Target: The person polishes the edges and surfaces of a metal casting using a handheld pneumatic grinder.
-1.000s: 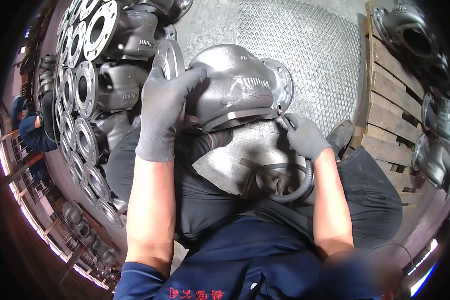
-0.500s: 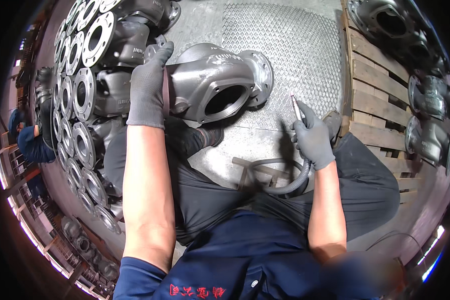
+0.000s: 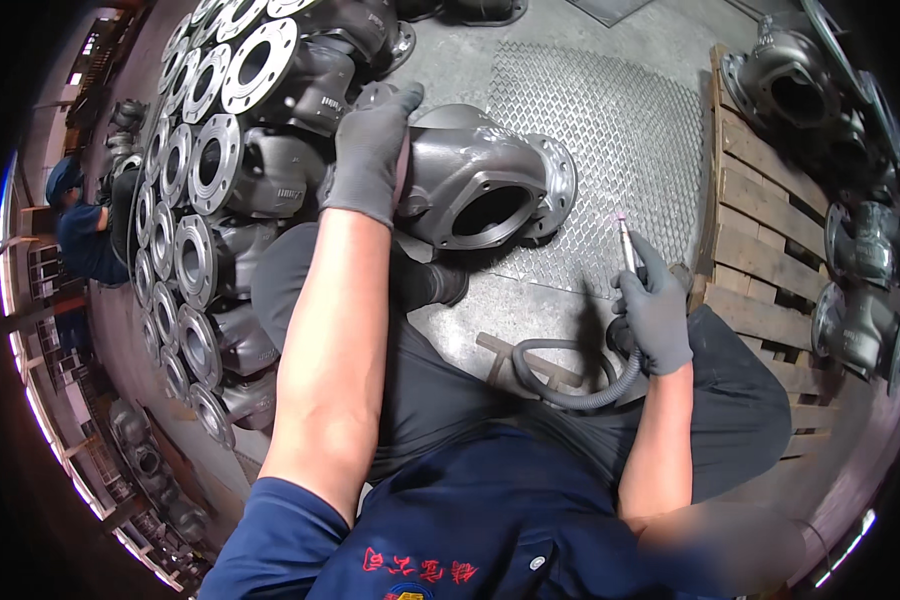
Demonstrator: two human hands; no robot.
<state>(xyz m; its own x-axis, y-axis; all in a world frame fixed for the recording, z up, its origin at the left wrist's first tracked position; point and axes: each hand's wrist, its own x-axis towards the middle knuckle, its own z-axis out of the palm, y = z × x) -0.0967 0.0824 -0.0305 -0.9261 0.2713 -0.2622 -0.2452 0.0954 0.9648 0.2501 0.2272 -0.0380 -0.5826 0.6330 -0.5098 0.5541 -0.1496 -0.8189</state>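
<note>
My left hand (image 3: 368, 158), in a grey knit glove, is closed over the near-left end flange of a grey cast-metal valve body (image 3: 448, 165). The valve body lies on its side, with a large oval opening (image 3: 492, 217) towards me and a round bolt-hole flange (image 3: 558, 185) at its right end. To the right, apart from the casting, my gloved right hand (image 3: 658, 308) grips a slim pencil-shaped grinder (image 3: 627, 246) with a small pink tip pointing up and away. A grey ribbed hose (image 3: 610, 392) runs from beneath that hand and loops towards my legs.
Stacked flanged valve bodies (image 3: 202, 262) fill the left side. A diamond-patterned metal plate (image 3: 600, 130) lies beyond my hands. At right, a wooden pallet (image 3: 770, 240) stands near more castings (image 3: 860, 330). Another person (image 3: 85, 225) sits far left. A frame (image 3: 510, 362) lies between my legs.
The whole view has swung, so most things sit farther right. My left hand remains on the valve body's flange. The grinder stays in my right hand, away from the casting.
</note>
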